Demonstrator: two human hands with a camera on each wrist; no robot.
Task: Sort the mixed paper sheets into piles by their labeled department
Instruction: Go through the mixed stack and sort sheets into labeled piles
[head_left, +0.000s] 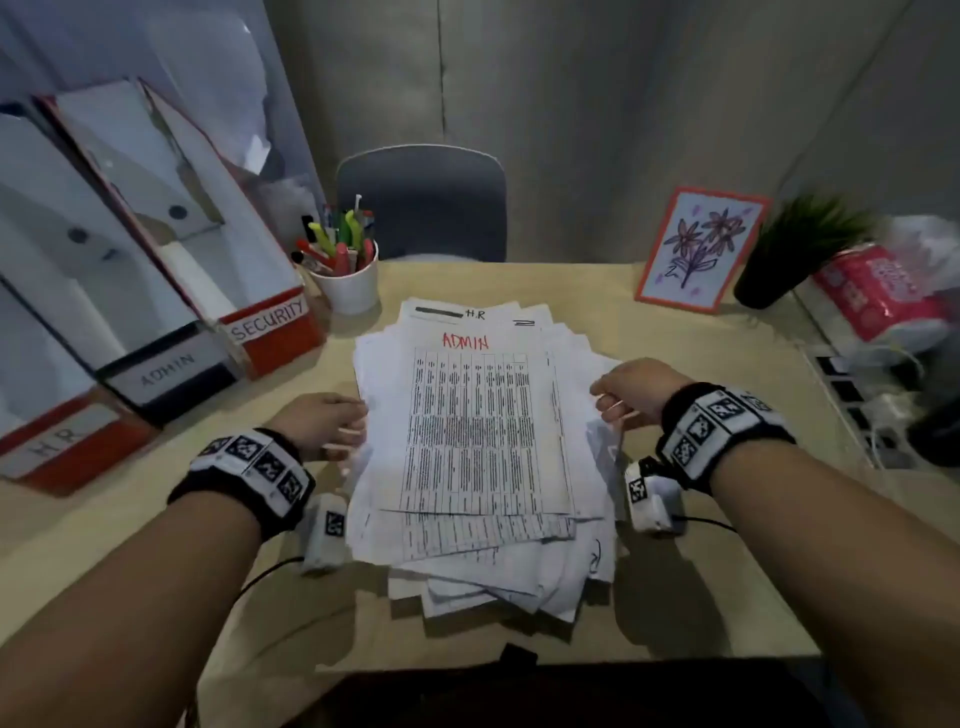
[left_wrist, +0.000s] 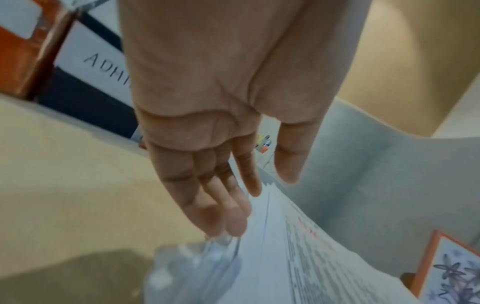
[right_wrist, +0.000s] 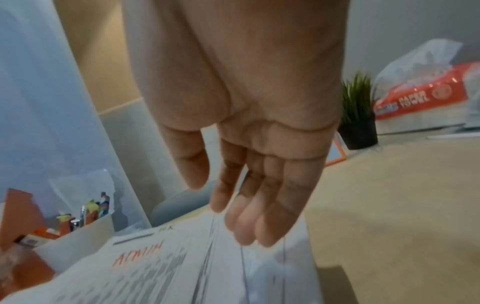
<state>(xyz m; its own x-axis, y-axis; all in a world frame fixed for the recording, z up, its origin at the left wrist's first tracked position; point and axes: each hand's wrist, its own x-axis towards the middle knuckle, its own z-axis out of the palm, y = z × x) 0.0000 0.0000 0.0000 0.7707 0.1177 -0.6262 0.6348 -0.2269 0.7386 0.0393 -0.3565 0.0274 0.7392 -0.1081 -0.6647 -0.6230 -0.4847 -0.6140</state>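
Loose, fanned paper stack (head_left: 478, 441) mid-desk, right of ADMIN tray (head_left: 171, 371). Left hand (head_left: 324, 423) and right hand (head_left: 636, 389), fingers straight, pressing opposite edges. Light, floppy, slippery; best pinched singly by corners.

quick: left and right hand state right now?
Left hand: open, straight fingers against the left edge of the paper stack.
Right hand: open, straight fingers against the stack's right edge.
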